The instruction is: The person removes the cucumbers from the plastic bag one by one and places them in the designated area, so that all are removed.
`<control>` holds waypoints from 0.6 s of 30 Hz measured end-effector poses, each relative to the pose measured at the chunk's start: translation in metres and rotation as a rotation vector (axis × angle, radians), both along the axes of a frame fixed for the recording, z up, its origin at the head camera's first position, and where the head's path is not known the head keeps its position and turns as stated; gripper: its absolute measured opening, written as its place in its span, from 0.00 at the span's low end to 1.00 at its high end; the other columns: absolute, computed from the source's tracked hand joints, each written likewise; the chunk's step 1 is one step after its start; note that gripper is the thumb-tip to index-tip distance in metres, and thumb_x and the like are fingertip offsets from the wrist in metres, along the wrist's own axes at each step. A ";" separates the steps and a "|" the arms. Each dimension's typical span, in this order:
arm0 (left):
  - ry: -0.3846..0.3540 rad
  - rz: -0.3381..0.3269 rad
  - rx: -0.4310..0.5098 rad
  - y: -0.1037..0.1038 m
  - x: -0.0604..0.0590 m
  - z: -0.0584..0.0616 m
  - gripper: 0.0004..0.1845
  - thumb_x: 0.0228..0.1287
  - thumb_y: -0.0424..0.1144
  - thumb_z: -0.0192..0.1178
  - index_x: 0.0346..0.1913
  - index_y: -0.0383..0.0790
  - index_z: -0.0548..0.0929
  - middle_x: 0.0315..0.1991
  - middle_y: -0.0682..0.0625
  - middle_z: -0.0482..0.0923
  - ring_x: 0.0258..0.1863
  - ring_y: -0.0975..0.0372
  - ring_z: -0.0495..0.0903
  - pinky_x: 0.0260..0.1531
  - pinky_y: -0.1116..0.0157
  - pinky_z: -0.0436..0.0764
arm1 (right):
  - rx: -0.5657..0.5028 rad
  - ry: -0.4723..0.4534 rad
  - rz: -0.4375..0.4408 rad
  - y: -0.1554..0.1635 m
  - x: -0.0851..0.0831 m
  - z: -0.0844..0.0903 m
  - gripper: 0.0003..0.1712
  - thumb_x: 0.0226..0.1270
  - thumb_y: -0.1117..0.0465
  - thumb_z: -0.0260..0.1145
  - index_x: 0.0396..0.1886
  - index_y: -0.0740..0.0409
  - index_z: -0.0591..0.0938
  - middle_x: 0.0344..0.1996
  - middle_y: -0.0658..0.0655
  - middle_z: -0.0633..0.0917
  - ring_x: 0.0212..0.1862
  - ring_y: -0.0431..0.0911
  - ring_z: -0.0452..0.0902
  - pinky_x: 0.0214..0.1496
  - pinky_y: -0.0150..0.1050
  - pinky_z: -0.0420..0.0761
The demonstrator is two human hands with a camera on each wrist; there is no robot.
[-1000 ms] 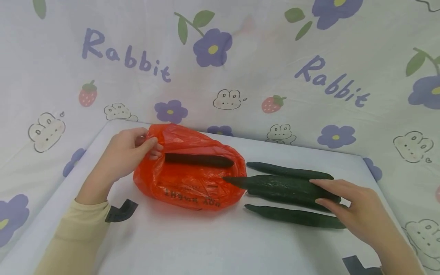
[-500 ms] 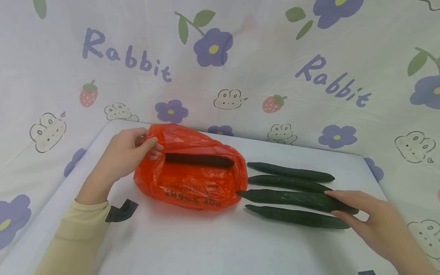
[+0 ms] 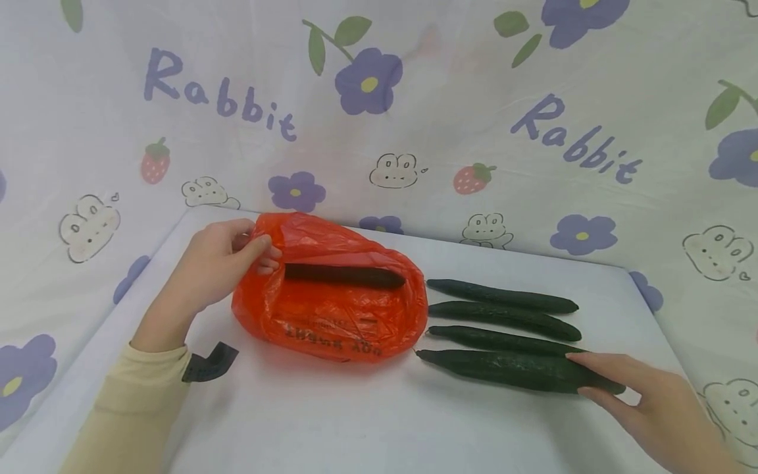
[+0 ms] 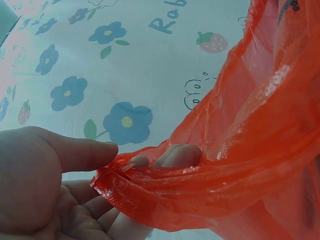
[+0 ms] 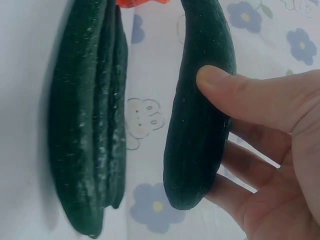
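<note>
In the head view my left hand (image 3: 222,260) pinches the gathered rim of a red plastic bag (image 3: 331,322), with the mouth facing me. One dark cucumber (image 3: 343,276) lies inside it. The left wrist view shows my thumb and fingers on the crumpled bag edge (image 4: 150,195). My right hand (image 3: 657,401) grips the thick end of another cucumber (image 5: 200,120) between thumb and fingers. Its thin tip points left, toward the bag. From the head view it overlaps the nearest of the cucumbers on the table; in the right wrist view it hangs apart from them.
Beside the bag, several cucumbers (image 3: 503,296) lie in a row on the white table (image 3: 355,421), stems toward the bag. A patterned curtain (image 3: 331,145) with flowers and rabbits stands behind the table. A black piece (image 3: 210,363) sits at the left sleeve.
My right hand has moved the held cucumber toward me, from over the middle of the row to over its nearest cucumber. Its tip has left the bag's edge. The left hand stays put.
</note>
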State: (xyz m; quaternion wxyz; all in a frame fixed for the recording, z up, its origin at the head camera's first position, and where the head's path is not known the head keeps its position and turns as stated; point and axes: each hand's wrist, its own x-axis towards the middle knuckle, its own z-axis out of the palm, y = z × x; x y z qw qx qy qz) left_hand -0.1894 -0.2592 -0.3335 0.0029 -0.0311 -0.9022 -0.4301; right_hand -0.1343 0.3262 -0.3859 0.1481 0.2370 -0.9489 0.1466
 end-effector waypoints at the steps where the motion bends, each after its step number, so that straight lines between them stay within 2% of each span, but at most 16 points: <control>1: 0.000 0.001 0.002 0.000 0.000 0.000 0.15 0.86 0.42 0.56 0.56 0.33 0.83 0.45 0.43 0.90 0.45 0.53 0.91 0.60 0.45 0.85 | -0.005 -0.013 -0.005 0.001 0.001 -0.003 0.37 0.46 0.65 0.90 0.59 0.39 0.91 0.49 0.46 0.92 0.51 0.29 0.83 0.45 0.17 0.73; 8: -0.005 -0.002 0.002 -0.001 -0.001 0.000 0.14 0.86 0.42 0.56 0.56 0.33 0.84 0.45 0.44 0.90 0.45 0.53 0.91 0.61 0.45 0.84 | -0.038 -0.048 -0.002 0.007 0.003 -0.023 0.37 0.45 0.65 0.90 0.58 0.39 0.91 0.48 0.41 0.91 0.48 0.32 0.85 0.44 0.17 0.73; 13: -0.012 -0.010 0.015 -0.001 -0.002 -0.001 0.14 0.86 0.42 0.57 0.57 0.33 0.84 0.45 0.44 0.90 0.45 0.54 0.91 0.62 0.46 0.84 | -0.029 -0.095 -0.009 0.007 0.004 -0.032 0.38 0.44 0.65 0.91 0.58 0.39 0.92 0.49 0.44 0.92 0.49 0.37 0.87 0.49 0.13 0.71; 18: -0.016 -0.011 0.010 0.000 -0.002 -0.002 0.15 0.86 0.42 0.57 0.57 0.33 0.84 0.45 0.44 0.90 0.45 0.54 0.90 0.61 0.46 0.84 | -0.009 -0.136 -0.024 0.008 0.005 -0.038 0.36 0.45 0.64 0.91 0.57 0.40 0.92 0.50 0.44 0.92 0.50 0.38 0.87 0.49 0.16 0.75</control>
